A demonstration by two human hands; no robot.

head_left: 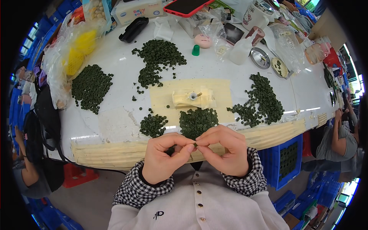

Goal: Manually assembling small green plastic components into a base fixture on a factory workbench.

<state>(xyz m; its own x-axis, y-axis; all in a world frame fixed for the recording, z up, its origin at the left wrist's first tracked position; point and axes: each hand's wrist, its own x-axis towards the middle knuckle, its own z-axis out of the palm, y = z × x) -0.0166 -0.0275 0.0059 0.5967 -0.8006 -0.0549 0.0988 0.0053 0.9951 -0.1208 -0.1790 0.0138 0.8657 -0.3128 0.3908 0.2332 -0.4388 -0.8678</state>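
My left hand [163, 156] and my right hand [227, 148] meet at the table's near edge, each with thumb and forefinger closed. Between the fingertips they pinch a small dark green piece [195, 145], mostly covered by the fingers. Just beyond my hands lies a pile of small dark green ring-shaped pieces [198, 120]. A smaller green heap [152, 125] sits to its left, partly beside my left hand. Behind the middle pile, a taped block with an upright metal pin [193, 96] is fixed on a yellowish taped patch [161, 90].
More green pieces lie in heaps at the far left [91, 88], back [161, 53] and right [264, 99]. Along the back are a black case [134, 30], a red-edged phone [188, 7], a mug [256, 17] and plastic bags. A blue crate [285, 161] stands below at right; people sit at both sides.
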